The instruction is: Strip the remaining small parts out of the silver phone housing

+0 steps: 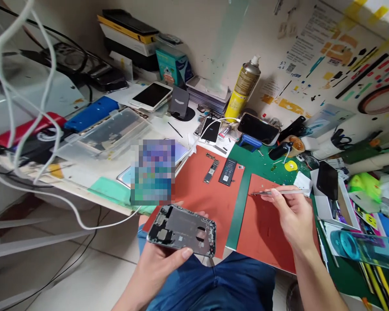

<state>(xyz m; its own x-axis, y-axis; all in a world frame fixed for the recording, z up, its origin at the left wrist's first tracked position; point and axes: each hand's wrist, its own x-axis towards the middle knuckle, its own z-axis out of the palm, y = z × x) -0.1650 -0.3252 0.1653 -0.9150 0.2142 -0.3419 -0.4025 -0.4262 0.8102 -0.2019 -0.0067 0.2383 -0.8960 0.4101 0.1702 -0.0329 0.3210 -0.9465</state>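
Observation:
My left hand (168,261) is closed around an opened phone housing (184,229), its bare inner side facing up, above my lap at the table's front edge. In my right hand (291,211) a pair of metal tweezers (278,191) is pinched, tips pointing left, over the right-hand red mat (262,233). Whether the tips grip anything is too small to tell. On the left red mat (197,194) lie a phone logic board (211,169) and, beside it, a black phone battery (227,172).
A phone with a blurred screen (154,172) lies left of the mat. Behind stand a yellow spray can (243,88) and a dark phone on a blue stand (258,128). Tool boxes (339,203) fill the right side. A white cable (84,224) hangs at the left.

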